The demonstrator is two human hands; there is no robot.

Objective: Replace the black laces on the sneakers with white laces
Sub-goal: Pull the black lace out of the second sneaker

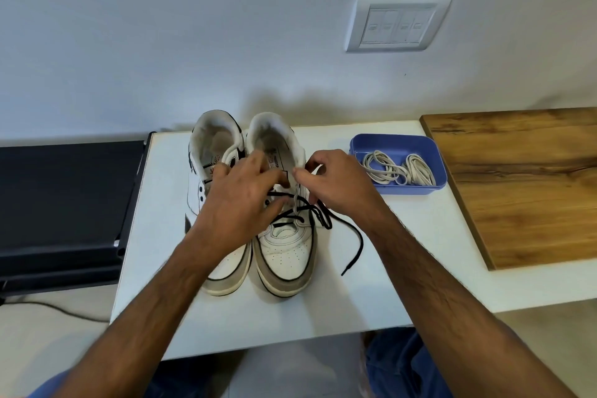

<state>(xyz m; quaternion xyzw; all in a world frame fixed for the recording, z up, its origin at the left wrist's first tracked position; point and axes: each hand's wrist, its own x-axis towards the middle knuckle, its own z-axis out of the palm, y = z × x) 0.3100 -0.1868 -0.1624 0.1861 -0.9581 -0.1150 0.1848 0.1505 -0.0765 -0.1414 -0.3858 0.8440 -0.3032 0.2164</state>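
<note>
- Two white sneakers (284, 249) stand side by side on the white surface (323, 307).
- Left hand (239, 200) rests fingers-spread over the right sneaker's tongue.
- Right hand (339, 184) pinches the black lace (342, 226) near the top eyelets.
- White laces (397, 168) lie in the blue tray (433, 152) just beside.

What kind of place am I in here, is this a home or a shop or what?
Most likely a room in a home, not a shop. A small white table stands against a plain painted wall with a switch plate, one worn pair of sneakers sits on it, and a blue plastic tub holds the white laces.
</note>
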